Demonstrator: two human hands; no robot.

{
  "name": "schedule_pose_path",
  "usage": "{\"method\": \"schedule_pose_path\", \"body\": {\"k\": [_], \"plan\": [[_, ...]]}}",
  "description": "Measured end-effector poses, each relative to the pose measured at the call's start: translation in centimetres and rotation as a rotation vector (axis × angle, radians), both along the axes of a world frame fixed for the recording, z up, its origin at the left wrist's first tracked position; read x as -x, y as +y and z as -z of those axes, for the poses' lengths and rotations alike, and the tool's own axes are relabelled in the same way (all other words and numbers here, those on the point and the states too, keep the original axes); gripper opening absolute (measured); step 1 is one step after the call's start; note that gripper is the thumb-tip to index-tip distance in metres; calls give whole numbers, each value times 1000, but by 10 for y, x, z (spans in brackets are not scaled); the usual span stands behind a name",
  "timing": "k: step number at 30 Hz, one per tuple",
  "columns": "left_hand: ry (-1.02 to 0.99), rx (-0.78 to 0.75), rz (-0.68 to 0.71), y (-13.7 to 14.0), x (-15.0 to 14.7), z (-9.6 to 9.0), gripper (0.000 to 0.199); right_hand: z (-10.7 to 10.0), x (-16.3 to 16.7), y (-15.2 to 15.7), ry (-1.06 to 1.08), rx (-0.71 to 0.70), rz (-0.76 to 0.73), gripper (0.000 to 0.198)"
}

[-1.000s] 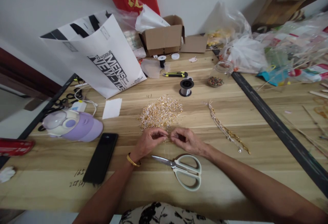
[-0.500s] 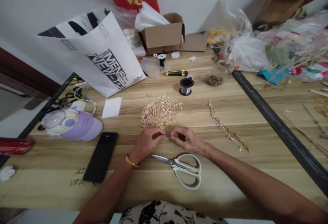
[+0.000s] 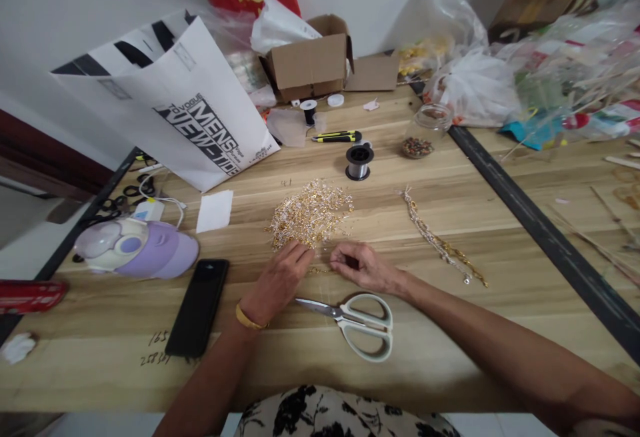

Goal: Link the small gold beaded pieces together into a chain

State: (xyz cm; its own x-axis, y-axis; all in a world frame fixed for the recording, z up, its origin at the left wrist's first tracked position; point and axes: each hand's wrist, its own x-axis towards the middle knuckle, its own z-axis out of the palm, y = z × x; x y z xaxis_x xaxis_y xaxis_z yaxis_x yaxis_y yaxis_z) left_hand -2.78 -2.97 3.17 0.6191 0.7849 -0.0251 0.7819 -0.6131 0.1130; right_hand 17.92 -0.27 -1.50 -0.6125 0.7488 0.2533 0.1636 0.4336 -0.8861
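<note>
A loose heap of small gold and clear beads (image 3: 313, 214) lies on the wooden table. My left hand (image 3: 284, 272), with a gold bangle at its wrist, reaches palm down to the heap's near edge; its fingers are drawn together and whatever is under the tips is hidden. A short, thin gold beaded strand (image 3: 318, 270) stretches across the tabletop between the hands. Its right end meets the pinched fingertips of my right hand (image 3: 364, 268). Closer to my body, white-handled scissors (image 3: 350, 322) rest with blades pointing left.
Finished-looking gold and silver strands (image 3: 440, 244) lie to the right. Behind the heap are a wire spool (image 3: 359, 162), a utility knife (image 3: 337, 136) and a jar of beads (image 3: 420, 140). A phone (image 3: 197, 307) and a purple bottle (image 3: 145, 247) occupy the left side.
My left hand has left the strand's left end and turned palm down toward the bead heap. My right hand stays pinched in nearly the same place. The view has shifted slightly.
</note>
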Motion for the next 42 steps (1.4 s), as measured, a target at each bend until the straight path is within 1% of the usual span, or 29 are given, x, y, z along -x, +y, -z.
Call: {"method": "schedule_pose_path", "body": {"k": [4,8,10,13,16,20,23,25,28,33,42], "plan": [[19,-3,1,1,0,1,20,-1,0,0,9,7,-2,7],[16,2,-28,2,-2,3,20,0,-1,1,7,12,-6,8],[-50,3,-57,3,-3,5,20,1,-1,1,6,6,-9,8],[-235,32,-115,4,-4,8,16,1,-1,1,1,-29,-13,9],[-425,120,-225,6,-7,11,10,1,-2,0,-20,-102,-11,7],[-649,306,-399,7,-10,15,7,1,-2,-1,-31,-252,-2,7],[-790,442,-469,7,-12,18,9,4,-2,-3,-36,-371,25,8],[-858,500,-482,7,-14,20,11,6,-2,-4,-56,-433,56,9],[-898,536,-487,7,-15,21,12,7,-2,-5,-91,-484,86,10],[-904,537,-490,5,-17,21,11,7,-2,-6,-99,-515,105,10],[-882,533,-477,5,-17,21,13,6,-2,-5,-110,-493,63,10]]}}
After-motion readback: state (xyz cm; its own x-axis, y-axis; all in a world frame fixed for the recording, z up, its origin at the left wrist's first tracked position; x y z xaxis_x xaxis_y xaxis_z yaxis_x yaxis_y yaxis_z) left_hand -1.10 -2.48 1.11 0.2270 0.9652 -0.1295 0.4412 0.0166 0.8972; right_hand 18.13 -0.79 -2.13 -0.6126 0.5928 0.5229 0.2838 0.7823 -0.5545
